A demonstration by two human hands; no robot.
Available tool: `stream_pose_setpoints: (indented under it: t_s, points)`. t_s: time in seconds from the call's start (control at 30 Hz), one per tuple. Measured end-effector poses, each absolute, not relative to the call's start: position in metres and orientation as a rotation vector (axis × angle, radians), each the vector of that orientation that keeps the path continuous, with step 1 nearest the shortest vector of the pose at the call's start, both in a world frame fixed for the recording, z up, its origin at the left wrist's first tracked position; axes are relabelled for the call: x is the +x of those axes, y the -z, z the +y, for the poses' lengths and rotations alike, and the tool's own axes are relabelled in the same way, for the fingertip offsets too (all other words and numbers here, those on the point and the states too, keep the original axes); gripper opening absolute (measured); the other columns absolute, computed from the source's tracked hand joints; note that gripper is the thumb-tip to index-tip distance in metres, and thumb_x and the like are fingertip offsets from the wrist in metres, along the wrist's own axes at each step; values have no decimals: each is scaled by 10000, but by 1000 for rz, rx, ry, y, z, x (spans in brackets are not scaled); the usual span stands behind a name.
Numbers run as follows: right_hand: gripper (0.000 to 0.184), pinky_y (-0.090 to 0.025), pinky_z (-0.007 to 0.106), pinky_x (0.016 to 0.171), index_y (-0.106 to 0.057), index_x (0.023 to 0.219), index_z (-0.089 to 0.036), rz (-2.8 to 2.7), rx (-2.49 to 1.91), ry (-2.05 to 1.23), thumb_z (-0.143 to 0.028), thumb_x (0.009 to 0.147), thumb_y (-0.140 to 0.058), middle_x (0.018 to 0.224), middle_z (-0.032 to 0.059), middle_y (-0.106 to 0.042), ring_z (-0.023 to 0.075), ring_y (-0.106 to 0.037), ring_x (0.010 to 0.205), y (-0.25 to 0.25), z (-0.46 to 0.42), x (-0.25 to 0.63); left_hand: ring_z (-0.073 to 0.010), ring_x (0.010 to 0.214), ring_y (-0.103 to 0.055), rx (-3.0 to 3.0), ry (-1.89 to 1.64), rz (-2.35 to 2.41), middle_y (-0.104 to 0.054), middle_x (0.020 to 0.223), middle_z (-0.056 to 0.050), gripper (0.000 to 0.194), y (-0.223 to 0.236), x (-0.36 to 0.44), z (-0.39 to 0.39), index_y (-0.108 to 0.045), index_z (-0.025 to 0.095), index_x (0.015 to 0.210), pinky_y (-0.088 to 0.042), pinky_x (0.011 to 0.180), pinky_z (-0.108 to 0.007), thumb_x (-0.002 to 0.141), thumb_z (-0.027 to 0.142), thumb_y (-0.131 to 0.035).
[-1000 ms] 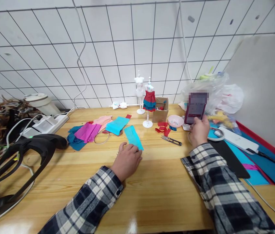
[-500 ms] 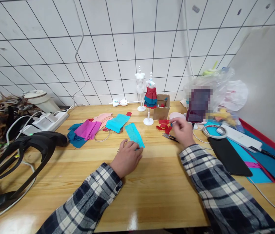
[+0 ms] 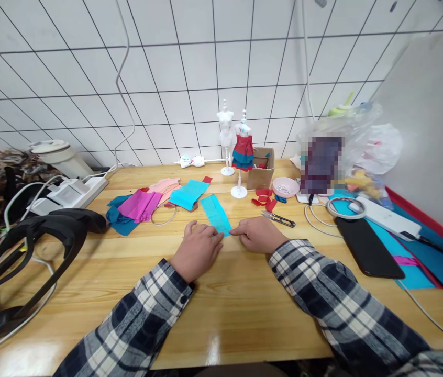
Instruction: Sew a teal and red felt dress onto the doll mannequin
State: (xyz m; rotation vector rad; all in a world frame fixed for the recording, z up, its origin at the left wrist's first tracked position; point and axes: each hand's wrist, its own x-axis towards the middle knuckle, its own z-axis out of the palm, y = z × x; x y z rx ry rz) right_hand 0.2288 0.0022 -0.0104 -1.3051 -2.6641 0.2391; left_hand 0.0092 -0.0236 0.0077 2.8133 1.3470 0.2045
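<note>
A light-blue strip of crepe paper or cloth (image 3: 214, 210) lies at a slant on the wooden table. My left hand (image 3: 200, 250) rests palm down at its near end, fingers spread, fingertips at the strip's edge. From the right, my right hand (image 3: 258, 234) meets the same end. Its index finger reaches the strip's corner and the other fingers are curled in; anything small between the fingertips is hidden. Just beyond this hand are black-handled thread snips (image 3: 279, 219) and red scraps (image 3: 264, 200). A pink bowl (image 3: 285, 187) holds small pale pieces.
Behind stand a bare white mini mannequin (image 3: 225, 133) and one in a red and blue dress (image 3: 243, 149), beside a cardboard box (image 3: 261, 178). Coloured sheets (image 3: 141, 207) lie left, near a black headset-like frame (image 3: 68, 230). A black phone (image 3: 368, 248) and tape roll (image 3: 346, 208) sit right.
My right hand has moved left and nearer, from beside the pink bowl to the strip's near end. The bowl and snips are now uncovered. My left hand stays on the strip.
</note>
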Motion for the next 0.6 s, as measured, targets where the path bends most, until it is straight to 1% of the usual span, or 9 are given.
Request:
stream_pose_setpoints:
  t_s: [0.1,0.2,0.3,0.37,0.47,0.53,0.6]
  points:
    - [369,-414,283,689,-720,1130,-287,-2650,-1304,-271,-206,881,-459,956,50,-734,199,-662,884,10,3,229,-244,973,-560,2838,-236,1373,-669,936,-48,201,-10,2,-23,-701,273,957,-179,1043,-614,907,254,-508]
    - [373,-417,286,662,-730,1116,-288,-2619,-1285,-270,-177,857,-486,936,52,-738,203,-666,859,12,3,229,-256,1011,-558,2874,-258,1351,-674,976,-48,189,-11,-2,-23,-711,291,946,-132,1059,-640,890,257,-534]
    - [391,-427,279,664,-735,1103,-295,-2576,-1238,-296,-144,832,-498,949,40,-741,195,-663,858,15,5,231,-269,1045,-551,2877,-288,1343,-669,1041,-55,180,-10,-5,-21,-723,306,951,-122,1068,-643,872,278,-563]
    - [394,-437,273,691,-742,1079,-295,-2529,-1200,-343,-125,820,-499,954,25,-742,183,-659,861,19,7,235,-270,1064,-548,2849,-312,1330,-663,1073,-55,183,-8,-8,-17,-728,318,966,-132,1069,-634,869,299,-574]
    - [392,-441,265,727,-733,1085,-279,-2382,-1204,-400,-111,838,-480,958,15,-737,161,-648,846,22,11,239,-253,1081,-557,2780,-355,1293,-658,1106,-43,199,-5,-13,-11,-730,332,978,-159,1064,-603,894,332,-550]
    - [360,-436,264,725,-717,1102,-267,-2299,-1234,-403,-135,855,-491,936,20,-724,155,-633,817,22,11,240,-240,1073,-569,2736,-405,1283,-661,1107,-36,200,-3,-15,-7,-728,333,983,-184,1059,-572,899,345,-547]
    - [312,-428,266,716,-703,1110,-258,-2281,-1244,-402,-189,854,-539,902,23,-696,155,-617,798,20,10,238,-230,1044,-582,2700,-481,1307,-671,1076,-40,202,-2,-15,-4,-726,318,999,-241,1042,-523,892,349,-557]
